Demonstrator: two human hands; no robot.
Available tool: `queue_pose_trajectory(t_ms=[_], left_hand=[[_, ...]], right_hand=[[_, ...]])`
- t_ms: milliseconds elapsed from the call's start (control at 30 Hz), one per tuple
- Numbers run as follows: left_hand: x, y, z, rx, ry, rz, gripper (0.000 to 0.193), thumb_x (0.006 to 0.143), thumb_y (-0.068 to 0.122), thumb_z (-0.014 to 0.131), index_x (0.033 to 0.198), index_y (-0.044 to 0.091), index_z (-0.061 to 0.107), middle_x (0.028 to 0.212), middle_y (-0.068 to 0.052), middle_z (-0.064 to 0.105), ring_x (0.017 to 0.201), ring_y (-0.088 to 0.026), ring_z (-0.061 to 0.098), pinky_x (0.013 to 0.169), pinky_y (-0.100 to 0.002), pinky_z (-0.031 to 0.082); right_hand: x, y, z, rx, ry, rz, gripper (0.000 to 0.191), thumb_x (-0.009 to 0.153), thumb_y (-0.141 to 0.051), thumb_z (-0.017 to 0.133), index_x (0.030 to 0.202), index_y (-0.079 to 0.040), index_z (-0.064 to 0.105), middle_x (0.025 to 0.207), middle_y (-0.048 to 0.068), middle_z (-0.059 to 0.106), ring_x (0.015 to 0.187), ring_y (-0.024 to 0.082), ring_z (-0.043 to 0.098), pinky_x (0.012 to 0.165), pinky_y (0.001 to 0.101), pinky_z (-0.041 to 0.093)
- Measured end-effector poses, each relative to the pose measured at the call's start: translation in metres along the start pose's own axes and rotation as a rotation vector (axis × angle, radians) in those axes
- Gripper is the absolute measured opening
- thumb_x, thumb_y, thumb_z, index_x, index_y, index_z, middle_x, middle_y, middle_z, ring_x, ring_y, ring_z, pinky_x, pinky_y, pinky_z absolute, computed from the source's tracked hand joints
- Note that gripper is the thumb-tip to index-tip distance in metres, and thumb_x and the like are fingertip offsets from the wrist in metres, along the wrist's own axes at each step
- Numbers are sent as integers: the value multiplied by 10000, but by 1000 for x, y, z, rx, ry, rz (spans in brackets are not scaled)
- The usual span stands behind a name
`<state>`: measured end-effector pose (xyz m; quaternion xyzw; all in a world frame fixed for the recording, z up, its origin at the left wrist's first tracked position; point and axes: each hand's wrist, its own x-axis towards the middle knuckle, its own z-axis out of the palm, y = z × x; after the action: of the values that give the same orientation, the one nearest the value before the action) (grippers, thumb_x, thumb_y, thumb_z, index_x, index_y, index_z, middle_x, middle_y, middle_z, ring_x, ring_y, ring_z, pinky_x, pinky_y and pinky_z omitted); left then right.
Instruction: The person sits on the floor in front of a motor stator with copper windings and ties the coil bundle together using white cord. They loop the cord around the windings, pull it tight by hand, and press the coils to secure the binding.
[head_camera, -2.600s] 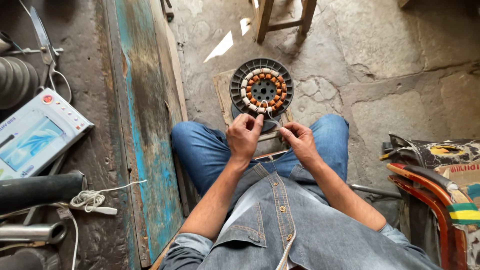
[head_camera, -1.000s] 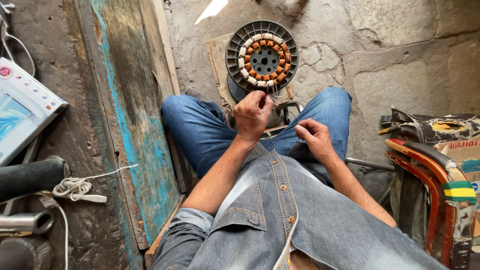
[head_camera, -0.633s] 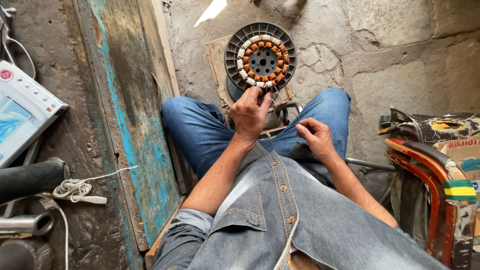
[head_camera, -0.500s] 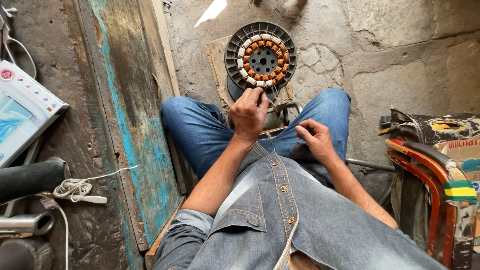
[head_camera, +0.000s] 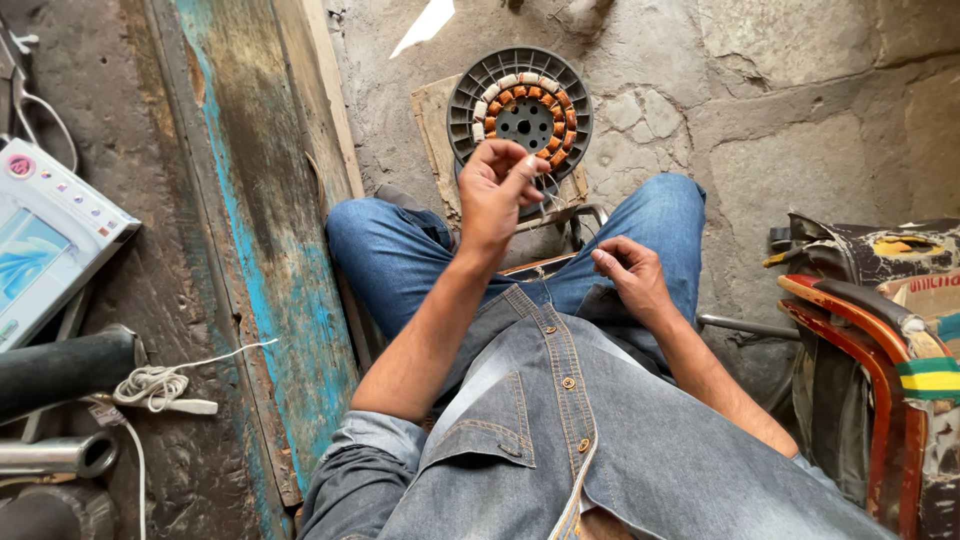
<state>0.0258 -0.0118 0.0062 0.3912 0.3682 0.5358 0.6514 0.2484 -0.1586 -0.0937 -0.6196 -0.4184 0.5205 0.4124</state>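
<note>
While the stator (head_camera: 521, 112) stayed on its board (head_camera: 432, 130) on the far floor, the left hand (head_camera: 497, 190) had been lifted slightly, fingers pinched on fine wire (head_camera: 556, 203). The right hand (head_camera: 629, 278) remained curled on the lap; winding appeared ongoing.

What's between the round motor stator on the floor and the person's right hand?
In the head view, the left hand sits partly between the stator and the right hand, with thin wire and a jeans-clad knee.
</note>
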Motion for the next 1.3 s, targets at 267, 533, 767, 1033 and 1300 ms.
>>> queue_pose_trajectory(t_ms=[267,533,767,1033,1300], left_hand=[[29,51,-2,-180,-257,12,349,1060,128,652,1355,-12,531,1059,-181,759,536,-51,517,496,-188,411],[63,116,5,-257,-426,196,506,1091,209,677,1524,61,459,1120,-200,761,480,-66,494,471,-188,421],[56,168,-2,-294,-414,305,330,1045,291,681,1255,37,658,1079,-89,703,489,-112,498,461,-235,392],[52,194,9,-153,-503,350,329,1137,293,646,925,41,644,652,-105,575,481,-145,506,473,-244,356],[51,197,30,19,-513,321,347,1150,241,615,893,11,651,671,-105,617,559,-150,589,548,-268,426]], right_hand=[[-11,-1,-22,-165,165,-51,129,996,-143,686,952,-24,702,794,-5,659,749,62,595,683,229,490],[-40,26,-86,-381,420,-35,164,1044,-159,688,962,-17,690,797,21,652,738,86,580,683,258,469],[-85,60,-143,-712,649,109,208,1030,-214,715,990,-10,719,862,137,711,779,239,667,748,382,520],[-117,81,-137,-981,639,511,215,923,-266,715,1000,-76,780,958,240,742,906,448,699,831,505,547],[-108,68,-103,-833,466,726,258,897,-324,739,989,-88,789,998,193,767,966,400,721,858,487,550]])
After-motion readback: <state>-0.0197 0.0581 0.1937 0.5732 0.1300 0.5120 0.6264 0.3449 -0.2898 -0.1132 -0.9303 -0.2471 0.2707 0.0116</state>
